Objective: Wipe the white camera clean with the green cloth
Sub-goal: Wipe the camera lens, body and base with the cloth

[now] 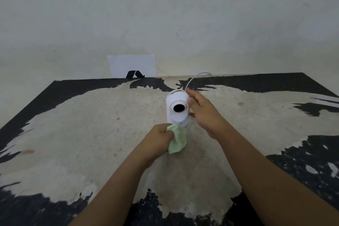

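The white camera (pixel 176 113) stands upright on the worn table (pixel 91 124), its round black lens facing me. My right hand (pixel 203 113) grips its right side, thumb on the top edge and fingers behind. My left hand (pixel 159 137) holds the bunched green cloth (pixel 177 138) just in front of and below the camera's base; the cloth touches or nearly touches the base. A thin white cable (pixel 194 78) arcs from the camera's back toward the wall.
The table's black coating is peeled to a pale surface in the middle. A white sheet with a black logo (pixel 132 67) leans against the wall at the table's far edge. The wall stands close behind.
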Available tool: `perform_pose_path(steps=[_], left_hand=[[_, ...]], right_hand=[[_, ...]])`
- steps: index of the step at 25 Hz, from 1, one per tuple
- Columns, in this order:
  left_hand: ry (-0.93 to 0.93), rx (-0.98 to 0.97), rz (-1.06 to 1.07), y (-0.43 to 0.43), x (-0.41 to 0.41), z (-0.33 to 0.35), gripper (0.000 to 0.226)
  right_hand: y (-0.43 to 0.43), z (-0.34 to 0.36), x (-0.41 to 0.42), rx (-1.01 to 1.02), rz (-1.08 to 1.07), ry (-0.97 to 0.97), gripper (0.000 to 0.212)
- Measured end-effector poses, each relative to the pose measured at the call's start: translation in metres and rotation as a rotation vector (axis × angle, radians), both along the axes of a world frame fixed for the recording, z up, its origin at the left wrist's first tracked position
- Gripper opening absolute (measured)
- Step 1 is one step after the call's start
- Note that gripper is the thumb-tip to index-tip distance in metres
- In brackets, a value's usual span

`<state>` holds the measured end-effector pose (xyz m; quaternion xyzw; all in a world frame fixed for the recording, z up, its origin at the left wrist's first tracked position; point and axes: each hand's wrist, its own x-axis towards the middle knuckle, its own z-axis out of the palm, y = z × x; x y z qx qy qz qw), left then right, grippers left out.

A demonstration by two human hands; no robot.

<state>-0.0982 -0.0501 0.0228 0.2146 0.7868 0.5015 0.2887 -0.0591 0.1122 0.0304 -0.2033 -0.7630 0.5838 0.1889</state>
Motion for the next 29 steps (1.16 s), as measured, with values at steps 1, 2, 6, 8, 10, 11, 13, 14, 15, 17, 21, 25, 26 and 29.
perform_pose_path(steps=[1,2,6,8,10,11,13,14,15,17,21,25,26,29], left_hand=[[-0.052,0.037,-0.02,-0.006,0.003,0.001,0.035],[-0.083,0.074,-0.035,-0.009,0.004,0.002,0.036],[0.015,0.137,-0.055,-0.012,0.006,0.006,0.026],[0.075,0.163,-0.038,-0.01,0.005,0.008,0.015],[0.098,0.205,-0.011,-0.008,0.003,0.01,0.015],[0.111,0.21,-0.005,-0.008,0.001,0.011,0.016],[0.136,0.195,0.001,-0.007,-0.006,0.009,0.015],[0.15,0.193,0.019,-0.007,-0.01,0.007,0.013],[0.168,0.189,0.059,-0.006,-0.015,0.004,0.012],[0.212,0.16,0.147,-0.004,-0.024,-0.001,0.018],[0.282,0.046,0.061,0.003,-0.04,-0.006,0.057],[0.34,-0.008,-0.045,0.015,-0.049,-0.017,0.094],[0.35,-0.006,-0.043,0.019,-0.05,-0.02,0.099],[0.368,-0.039,-0.008,0.027,-0.051,-0.026,0.105]], right_hand=[[-0.002,0.002,0.006,0.035,-0.018,0.02,0.037],[-0.006,0.004,0.013,0.078,-0.052,0.048,0.037],[-0.02,0.008,0.05,0.138,0.063,0.052,0.042],[-0.024,0.006,0.057,0.151,0.201,-0.038,0.05],[-0.023,0.003,0.056,0.136,0.253,-0.078,0.045],[-0.022,0.002,0.054,0.125,0.257,-0.084,0.035],[-0.019,-0.001,0.05,0.161,0.219,-0.085,0.006],[-0.017,-0.002,0.048,0.204,0.177,-0.085,0.004],[-0.014,-0.004,0.045,0.25,0.121,-0.089,0.008],[-0.009,-0.007,0.04,0.322,0.005,-0.077,0.008],[-0.003,0.002,0.029,0.335,-0.13,0.051,0.004],[0.005,0.036,0.015,0.296,-0.236,0.211,0.008],[0.008,0.048,0.011,0.301,-0.262,0.252,0.008],[0.012,0.075,-0.006,0.405,-0.338,0.323,0.006]])
